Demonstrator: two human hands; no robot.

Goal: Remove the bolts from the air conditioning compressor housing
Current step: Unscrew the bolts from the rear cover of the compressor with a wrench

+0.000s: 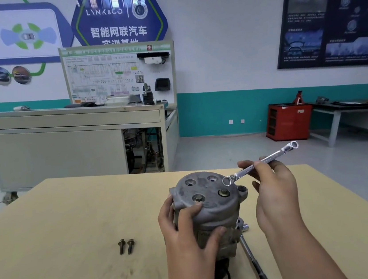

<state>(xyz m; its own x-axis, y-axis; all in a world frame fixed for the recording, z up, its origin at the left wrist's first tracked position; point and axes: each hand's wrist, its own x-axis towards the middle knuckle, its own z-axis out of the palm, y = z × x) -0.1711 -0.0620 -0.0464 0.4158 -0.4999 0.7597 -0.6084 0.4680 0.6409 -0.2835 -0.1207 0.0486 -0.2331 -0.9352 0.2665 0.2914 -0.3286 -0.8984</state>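
A grey air conditioning compressor housing (210, 191) stands upright on the wooden table (62, 235). My left hand (184, 227) grips its side, thumb on the top edge. Two bolts (199, 199) (223, 192) sit in the near holes of its top face; the two far holes (190, 182) look empty. My right hand (275, 193) holds a silver ring spanner (260, 162) by its shaft, the lower ring hovering over the housing's right top edge. Two removed bolts (126, 246) lie on the table to the left.
A ratchet handle (253, 258) lies on the table to the right of the housing, partly under it. A grey training bench (62, 140) stands beyond the table, and a red cabinet (287, 120) sits by the far wall.
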